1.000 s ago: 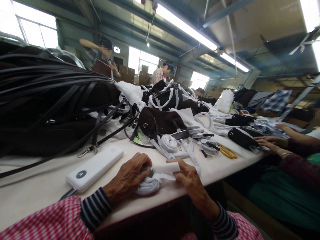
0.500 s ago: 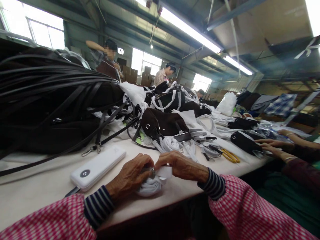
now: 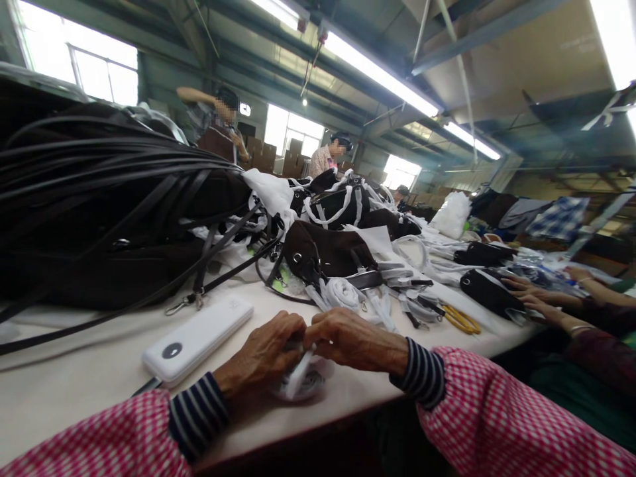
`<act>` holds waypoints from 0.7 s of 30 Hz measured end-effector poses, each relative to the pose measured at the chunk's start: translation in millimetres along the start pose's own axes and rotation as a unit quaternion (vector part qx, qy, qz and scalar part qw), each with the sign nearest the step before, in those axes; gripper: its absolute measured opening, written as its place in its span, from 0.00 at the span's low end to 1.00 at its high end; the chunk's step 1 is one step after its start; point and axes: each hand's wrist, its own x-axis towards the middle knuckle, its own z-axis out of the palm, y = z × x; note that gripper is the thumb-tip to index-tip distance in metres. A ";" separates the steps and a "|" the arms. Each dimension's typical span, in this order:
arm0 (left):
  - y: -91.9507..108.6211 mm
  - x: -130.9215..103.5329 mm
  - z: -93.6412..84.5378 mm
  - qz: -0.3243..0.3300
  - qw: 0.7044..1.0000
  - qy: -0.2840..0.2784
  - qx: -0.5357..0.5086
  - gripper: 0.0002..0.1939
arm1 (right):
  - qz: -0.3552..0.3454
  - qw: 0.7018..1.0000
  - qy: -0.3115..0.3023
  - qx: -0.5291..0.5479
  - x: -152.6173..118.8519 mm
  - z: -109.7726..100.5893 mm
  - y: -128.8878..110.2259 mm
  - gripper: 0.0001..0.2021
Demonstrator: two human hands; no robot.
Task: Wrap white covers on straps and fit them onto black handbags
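- At far left, black heap beneath a sheaf of dark straps; interior hidden.
- Next, flat on the table, power bank, white, beside the left hand.
- Left hand curled, holding the upper left of the roll.
- Strip, white and blurred, slanting down across the roll from the fingertips.
- Roll, pale, at the table's near edge, just below both hands.
- Behind, brown bag, lying with a metal eyelet at its left end; contents hidden.
- In front of the bag, white coil.
- Right hand narrowed to a pinch on the strip.
- Farther back, white sack, bulging; filling impossible to identify.
- Nearer, yellow loops on the table.
- At right, black bag under a co-worker's hands; contents unseen.
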 end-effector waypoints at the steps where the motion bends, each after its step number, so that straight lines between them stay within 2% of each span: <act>1: 0.0 0.3 0.4 -0.003 1.000 0.001 0.002 0.09 | 0.003 1.000 -0.002 0.006 0.2 1.1 -0.9 0.09; 3: 0.5 0.6 1.0 -0.005 1.000 0.007 0.004 0.06 | 0.002 1.000 0.007 0.022 -0.7 5.3 -1.5 0.09; 7: 4.9 0.3 -3.0 -0.008 1.000 0.013 0.005 0.10 | -0.002 0.999 0.042 0.029 -3.4 14.6 3.4 0.09; 14: 17.6 4.6 -21.7 -0.013 0.999 -0.029 0.022 0.06 | -0.009 0.999 0.007 0.049 7.1 16.5 13.5 0.08; 18: 21.4 8.2 -19.1 -0.015 0.998 -0.020 0.051 0.05 | -0.013 0.998 0.040 0.052 7.3 25.3 16.5 0.08; 21: 18.1 0.5 -16.2 -0.016 0.998 -0.002 0.062 0.05 | -0.006 0.995 0.077 0.055 1.9 33.6 18.0 0.06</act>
